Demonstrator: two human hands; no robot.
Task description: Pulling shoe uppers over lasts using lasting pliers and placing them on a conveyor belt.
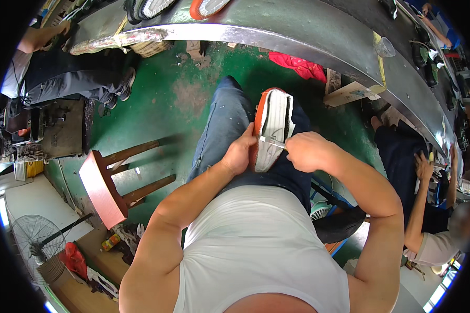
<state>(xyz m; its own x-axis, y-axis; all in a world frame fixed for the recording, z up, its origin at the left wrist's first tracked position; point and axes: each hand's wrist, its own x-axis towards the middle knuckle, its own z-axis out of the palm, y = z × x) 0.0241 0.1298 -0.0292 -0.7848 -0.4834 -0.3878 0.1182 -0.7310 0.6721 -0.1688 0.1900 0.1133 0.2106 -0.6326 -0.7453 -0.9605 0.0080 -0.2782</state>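
Note:
An orange-brown shoe [268, 122] rests sole side up across my thighs, its pale underside facing me. My left hand [240, 151] is closed on the shoe's left edge, with the thumb pressed along its side. In my closed right hand [309, 151] is a slim metal-bladed hand tool [271, 141]. Its blade reaches left across the middle of the shoe's underside, close to my left fingers. The tool's handle is mostly hidden inside my right fist, so its exact kind cannot be made out.
Ahead curves a long metal-edged workbench [277, 39] with shoes on it. A wooden stool [107, 189] lies tipped to my left. A standing fan [36, 242] is at the lower left. Other people sit at both sides. Red cloth [300, 66] lies under the bench.

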